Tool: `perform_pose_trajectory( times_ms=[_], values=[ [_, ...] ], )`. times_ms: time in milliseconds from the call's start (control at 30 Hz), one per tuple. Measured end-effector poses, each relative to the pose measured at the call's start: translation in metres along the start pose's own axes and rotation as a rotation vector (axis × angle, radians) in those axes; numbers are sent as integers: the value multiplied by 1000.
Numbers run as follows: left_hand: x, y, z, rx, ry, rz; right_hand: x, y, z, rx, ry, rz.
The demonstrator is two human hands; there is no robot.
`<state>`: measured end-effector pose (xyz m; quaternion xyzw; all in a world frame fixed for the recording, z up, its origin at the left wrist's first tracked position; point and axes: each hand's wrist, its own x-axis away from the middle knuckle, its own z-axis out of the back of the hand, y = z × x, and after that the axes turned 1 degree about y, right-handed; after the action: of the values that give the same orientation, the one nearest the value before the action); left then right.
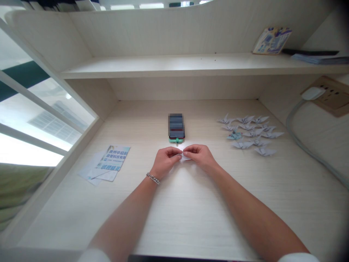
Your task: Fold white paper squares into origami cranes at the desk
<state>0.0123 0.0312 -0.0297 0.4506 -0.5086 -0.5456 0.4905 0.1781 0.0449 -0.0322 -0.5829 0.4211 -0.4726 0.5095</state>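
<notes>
Between my two hands is a small piece of white paper, mostly covered by the fingers, so its folds cannot be made out. My left hand, with a silver chain bracelet at the wrist, pinches the paper's left side. On the other side, my right hand pinches it with thumb and index finger. Both hands rest low over the desk, fingertips almost meeting. Just beyond them lies a phone in a green-edged case. Several folded paper cranes sit in a group to the right, mostly white, one bluish.
Printed paper sheets lie at the left of the desk. A shelf spans the back, carrying a small colourful packet. At right, a white plug sits in a socket panel, its cable running along the side.
</notes>
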Motion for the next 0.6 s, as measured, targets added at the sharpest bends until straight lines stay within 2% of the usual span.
perform_pose_trajectory(
  times_ms=[333, 600],
  values=[
    [1, 3, 0, -143, 0, -61, -1, 0, 2, 46, -6, 20],
    [2, 3, 0, -129, -1, -76, -1, 1, 2, 86, -8, 44]
  ],
)
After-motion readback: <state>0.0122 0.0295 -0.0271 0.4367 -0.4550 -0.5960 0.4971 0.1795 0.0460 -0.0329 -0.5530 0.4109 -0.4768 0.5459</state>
